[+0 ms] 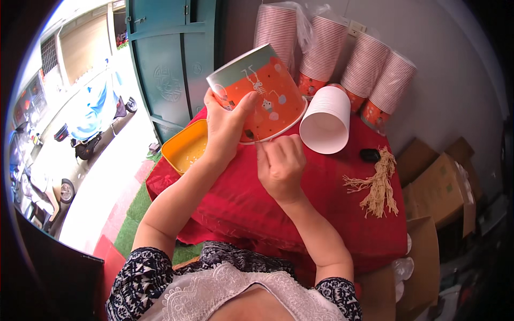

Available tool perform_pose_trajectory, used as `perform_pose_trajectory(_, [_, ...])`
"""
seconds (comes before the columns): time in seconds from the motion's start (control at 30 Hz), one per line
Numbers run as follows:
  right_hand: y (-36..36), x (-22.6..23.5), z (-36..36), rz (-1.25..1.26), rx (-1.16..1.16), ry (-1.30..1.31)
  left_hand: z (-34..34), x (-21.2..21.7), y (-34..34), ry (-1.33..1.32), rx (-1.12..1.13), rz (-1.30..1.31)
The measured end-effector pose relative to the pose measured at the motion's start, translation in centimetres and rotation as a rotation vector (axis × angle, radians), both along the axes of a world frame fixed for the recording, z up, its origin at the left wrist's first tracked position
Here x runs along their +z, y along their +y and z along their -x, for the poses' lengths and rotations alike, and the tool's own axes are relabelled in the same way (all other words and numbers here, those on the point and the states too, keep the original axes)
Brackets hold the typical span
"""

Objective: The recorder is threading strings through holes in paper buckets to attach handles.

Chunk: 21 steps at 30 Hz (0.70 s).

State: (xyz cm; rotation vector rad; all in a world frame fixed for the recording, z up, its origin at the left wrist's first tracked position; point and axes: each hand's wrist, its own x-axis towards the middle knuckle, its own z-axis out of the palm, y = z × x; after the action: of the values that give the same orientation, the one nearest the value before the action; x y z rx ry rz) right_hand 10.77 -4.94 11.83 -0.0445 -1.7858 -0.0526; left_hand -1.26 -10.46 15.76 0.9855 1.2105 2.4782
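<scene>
A large orange and green printed paper cup (273, 104) is tilted on its side above the table, its pale rim toward the lower right. My left hand (224, 120) grips it from the left, thumb across the printed wall. My right hand (281, 163) is closed in a pinch right at the rim; anything between its fingertips is too small or hidden to make out. A small dark spot shows on the cup wall just above those fingertips. To the right lies a nested stack of white paper cups (325, 120), its open mouth facing me.
A red cloth (321, 214) covers the table. On it are a yellow tray (170, 140) with small white bits, a bundle of beige strings (381, 184) and a black object (369, 155). Tall plastic-wrapped cup stacks (324, 45) line the wall. Cardboard boxes (436, 187) stand right.
</scene>
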Motion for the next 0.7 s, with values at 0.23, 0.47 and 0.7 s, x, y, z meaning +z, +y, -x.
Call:
perform_pose_trajectory(0.23, [-1.2, -0.3, -0.5, -0.143, 0.182, -0.139, 2.4, -0.1, -0.8, 0.398, 0.385, 0.031])
perform_pose_trajectory(0.47, [4.7, -2.8, -5.3, -0.024, 0.125, -0.297, 8.8, 1.2, -3.6, 0.498, 0.480, 0.182])
perform_pose_trajectory(0.7, [13.0, -7.6, -8.1, 0.390, -0.056, -0.167, 19.0, -0.3, -0.8, 0.501, 0.663, 0.198])
